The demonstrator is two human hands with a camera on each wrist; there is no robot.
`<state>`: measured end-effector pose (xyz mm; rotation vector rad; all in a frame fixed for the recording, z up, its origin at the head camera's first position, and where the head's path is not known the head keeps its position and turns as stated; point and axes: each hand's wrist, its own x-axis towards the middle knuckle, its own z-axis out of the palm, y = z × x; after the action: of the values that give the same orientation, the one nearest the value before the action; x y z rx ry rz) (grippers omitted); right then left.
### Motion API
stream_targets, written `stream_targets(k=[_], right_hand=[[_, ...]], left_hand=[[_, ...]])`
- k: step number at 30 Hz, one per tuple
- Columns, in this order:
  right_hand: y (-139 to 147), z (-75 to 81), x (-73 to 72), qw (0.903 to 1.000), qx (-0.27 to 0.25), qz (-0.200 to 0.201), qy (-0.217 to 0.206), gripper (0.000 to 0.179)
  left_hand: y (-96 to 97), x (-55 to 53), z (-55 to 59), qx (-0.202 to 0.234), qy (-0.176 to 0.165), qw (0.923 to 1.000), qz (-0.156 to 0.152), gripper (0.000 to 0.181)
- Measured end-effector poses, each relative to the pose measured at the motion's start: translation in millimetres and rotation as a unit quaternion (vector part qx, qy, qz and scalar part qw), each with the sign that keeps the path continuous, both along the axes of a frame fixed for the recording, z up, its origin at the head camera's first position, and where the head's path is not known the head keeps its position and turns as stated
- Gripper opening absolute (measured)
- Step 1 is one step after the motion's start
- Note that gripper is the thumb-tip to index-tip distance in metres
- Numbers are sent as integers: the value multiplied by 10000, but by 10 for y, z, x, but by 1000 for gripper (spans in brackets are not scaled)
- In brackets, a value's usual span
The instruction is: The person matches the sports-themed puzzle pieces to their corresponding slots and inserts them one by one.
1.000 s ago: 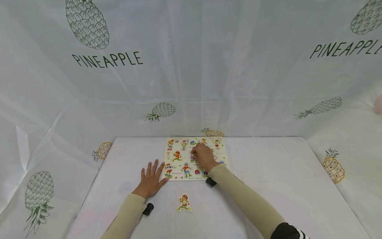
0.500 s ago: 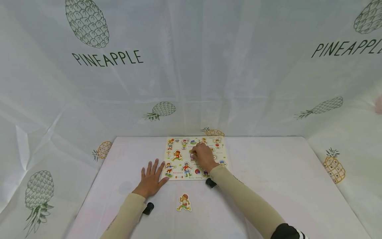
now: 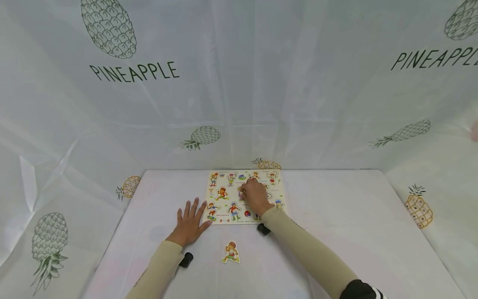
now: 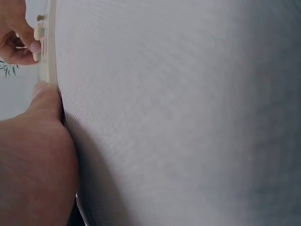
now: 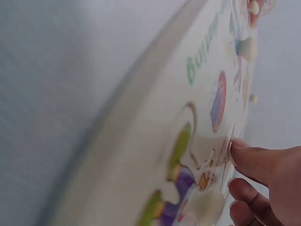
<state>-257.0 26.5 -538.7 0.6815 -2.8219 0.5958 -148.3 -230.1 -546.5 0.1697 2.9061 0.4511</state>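
Note:
A pale wooden puzzle board (image 3: 224, 207) with sport-figure pieces lies at the table's far edge. Over its middle, my right hand (image 3: 255, 195) pinches a figure piece (image 3: 240, 194) between thumb and fingers; most of that piece is hidden. In the right wrist view, the thumb (image 5: 251, 160) is down at the board's surface, the other fingers curled nearby. My left hand (image 3: 188, 228) rests flat on the table with fingers spread, its fingertips and thumb at the board's left edge. A loose running-figure piece (image 3: 231, 252) lies in front of the board, between the forearms.
Round knobs such as this pale one (image 5: 209, 207) stand up from the pieces. The white-covered table (image 3: 336, 232) stretches to both sides. Behind it hangs a pineapple-print cloth (image 3: 239, 104). Black wrist devices (image 3: 186, 260) sit under both wrists.

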Motion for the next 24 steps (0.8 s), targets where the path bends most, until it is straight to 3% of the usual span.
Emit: stream_targets(k=[4, 8, 14, 19, 24], right_hand=[[35, 2, 123, 9999, -27, 0, 141, 15], [80, 30, 356, 9991, -224, 124, 325, 21], [137, 59, 827, 9934, -408, 895, 582, 23], [177, 79, 1169, 9880, -179, 1490, 372, 21], [188, 82, 1368, 9852, 120, 1690, -251, 21]], left_hand=[[-7, -1, -5, 59, 2, 10000, 9, 75], [-12, -2, -6, 53, -7, 10000, -3, 74], [-7, -6, 0, 44, -49, 10000, 12, 75], [-18, -11, -58, 180, 54, 9998, -8, 76], [-40, -23, -170, 81, 217, 9997, -42, 79]])
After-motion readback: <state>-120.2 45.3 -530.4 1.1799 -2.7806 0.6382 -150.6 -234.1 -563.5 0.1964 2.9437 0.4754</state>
